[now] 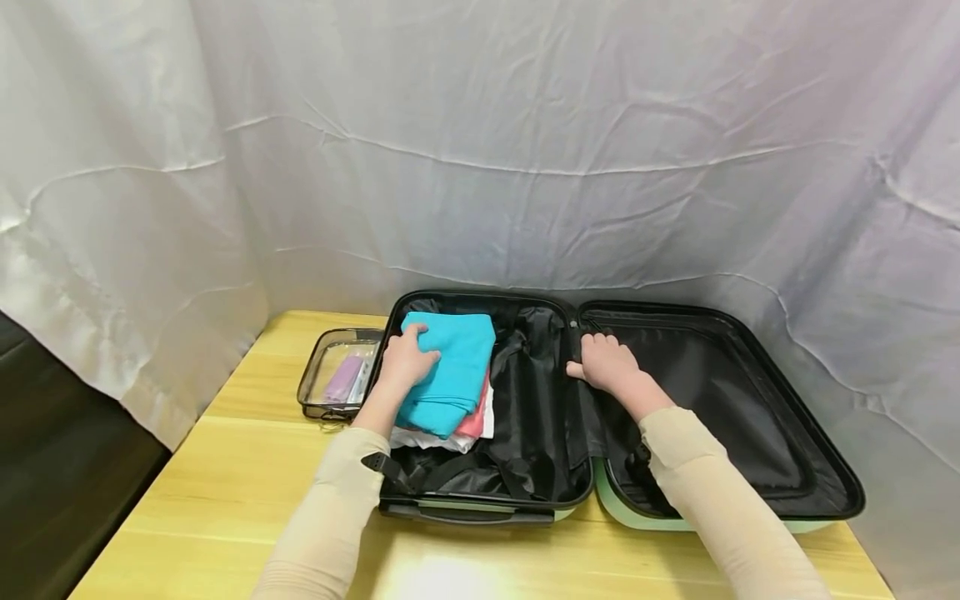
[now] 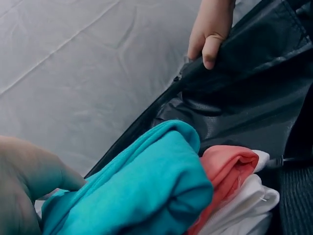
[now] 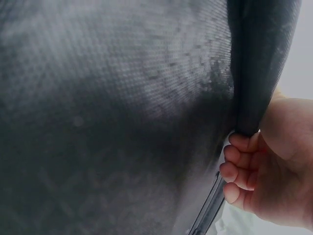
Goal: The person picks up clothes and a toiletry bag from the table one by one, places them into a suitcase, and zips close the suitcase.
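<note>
Left hand (image 1: 408,360): thumb and forefinger spread apart, touching the upper left part of a folded turquoise cloth (image 1: 453,358). The other fingers are largely hidden.

Right hand (image 1: 606,362): fingers curled, gripping the edge of black fabric (image 1: 585,425) along the middle of the suitcase (image 1: 531,392). The right wrist view shows the fingertips drawn in at this edge.

Location of turquoise cloth: centre of the frame, in the left half of the suitcase, uppermost on a stack. Below it, a coral cloth (image 1: 476,421) and a white cloth (image 1: 431,439) protrude at the lower right and bottom of the stack.

Suitcase: lying open on a wooden table (image 1: 210,483), lined in black, with pale green outer shell visible at the lower edge. Right half (image 1: 720,400) extends toward the right of the frame.

Left of the suitcase: a transparent pouch (image 1: 330,410) with dark edging, containing a purple item (image 1: 345,377).

Background: grey curtain (image 1: 480,167) across the upper frame. Both forearms wear cream sleeves (image 1: 330,500).
</note>
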A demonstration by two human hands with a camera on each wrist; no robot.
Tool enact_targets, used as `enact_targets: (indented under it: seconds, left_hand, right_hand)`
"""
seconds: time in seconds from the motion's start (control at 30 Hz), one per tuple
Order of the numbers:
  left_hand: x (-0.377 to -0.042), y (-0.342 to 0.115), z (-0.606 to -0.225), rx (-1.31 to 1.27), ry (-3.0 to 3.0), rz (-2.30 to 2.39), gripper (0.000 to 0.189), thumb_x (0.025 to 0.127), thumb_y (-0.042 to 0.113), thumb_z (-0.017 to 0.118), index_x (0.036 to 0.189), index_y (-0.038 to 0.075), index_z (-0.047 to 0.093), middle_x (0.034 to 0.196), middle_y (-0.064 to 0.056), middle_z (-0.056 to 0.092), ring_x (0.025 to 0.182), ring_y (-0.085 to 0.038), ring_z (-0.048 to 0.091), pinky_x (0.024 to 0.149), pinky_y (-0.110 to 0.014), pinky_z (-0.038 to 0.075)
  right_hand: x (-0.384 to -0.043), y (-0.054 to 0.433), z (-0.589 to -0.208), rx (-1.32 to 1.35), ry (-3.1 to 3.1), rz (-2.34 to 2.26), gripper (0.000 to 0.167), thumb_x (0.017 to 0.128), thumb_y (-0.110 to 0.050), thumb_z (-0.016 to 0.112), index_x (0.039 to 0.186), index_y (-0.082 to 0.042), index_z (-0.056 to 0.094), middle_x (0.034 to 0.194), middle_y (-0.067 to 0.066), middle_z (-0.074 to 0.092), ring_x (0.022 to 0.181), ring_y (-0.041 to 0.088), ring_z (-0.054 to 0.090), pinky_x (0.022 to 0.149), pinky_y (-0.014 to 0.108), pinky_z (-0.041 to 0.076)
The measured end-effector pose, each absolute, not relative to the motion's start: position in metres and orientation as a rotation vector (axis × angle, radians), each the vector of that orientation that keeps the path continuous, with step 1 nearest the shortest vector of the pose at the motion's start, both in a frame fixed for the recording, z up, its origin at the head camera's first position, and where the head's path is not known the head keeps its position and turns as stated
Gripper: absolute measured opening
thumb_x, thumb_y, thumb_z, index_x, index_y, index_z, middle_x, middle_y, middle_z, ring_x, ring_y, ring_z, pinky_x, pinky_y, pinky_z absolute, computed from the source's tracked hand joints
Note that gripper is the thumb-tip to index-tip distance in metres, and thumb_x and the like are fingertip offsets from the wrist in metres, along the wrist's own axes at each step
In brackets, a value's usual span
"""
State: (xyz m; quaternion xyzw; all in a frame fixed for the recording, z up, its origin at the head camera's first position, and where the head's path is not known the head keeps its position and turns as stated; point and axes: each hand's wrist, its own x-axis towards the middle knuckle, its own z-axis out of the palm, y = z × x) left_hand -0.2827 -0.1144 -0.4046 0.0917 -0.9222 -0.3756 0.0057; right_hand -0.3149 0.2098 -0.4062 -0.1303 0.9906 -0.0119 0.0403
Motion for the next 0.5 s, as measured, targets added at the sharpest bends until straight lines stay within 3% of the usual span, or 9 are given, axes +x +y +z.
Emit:
enact_targets:
  seconds: [0.17,0.27,0.4,0.5]
  left_hand:
    - [-0.280,-0.113,-0.404,0.365,-2.827,-1.078,0.057,0.092,0.028,0.064,0.144,0.017,0.044,0.144,-0.025,0.031,0.127,-0.043,0.033,0.099,-0.057,0.040]
    - [-0.279,-0.112,-0.402,0.330,-2.746,-0.996,0.053,0.093,0.026,0.062,0.142,0.016,0.047,0.150,-0.022,0.029,0.134,-0.042,0.030,0.102,-0.058,0.038]
    - [-0.280,-0.105,-0.396,0.112,-2.700,-0.833,0.053,0.093,0.027,0.062,0.143,0.017,0.047,0.156,-0.020,0.027,0.145,-0.042,0.023,0.110,-0.062,0.032]
    - [-0.283,-0.098,-0.391,-0.107,-2.776,-0.622,0.063,0.093,0.039,0.063,0.150,0.023,0.039,0.162,-0.017,0.019,0.151,-0.039,0.013,0.115,-0.064,0.023]
  right_hand:
    - [-0.315,0.210,-0.407,-0.407,3.043,-0.038,0.056,0.097,-0.041,0.056,0.121,0.009,0.052,0.116,0.029,0.056,0.104,0.045,0.053,0.085,0.057,0.047]
    - [-0.316,0.209,-0.408,-0.412,3.043,-0.038,0.055,0.097,-0.041,0.056,0.121,0.009,0.052,0.116,0.029,0.056,0.103,0.045,0.053,0.084,0.057,0.048]
    - [-0.316,0.209,-0.407,-0.408,3.044,-0.032,0.054,0.097,-0.040,0.057,0.120,0.009,0.052,0.114,0.029,0.056,0.102,0.044,0.053,0.084,0.057,0.047]
    - [-0.316,0.208,-0.406,-0.408,3.039,-0.039,0.054,0.097,-0.040,0.057,0.120,0.009,0.052,0.114,0.029,0.056,0.102,0.044,0.052,0.084,0.057,0.047]
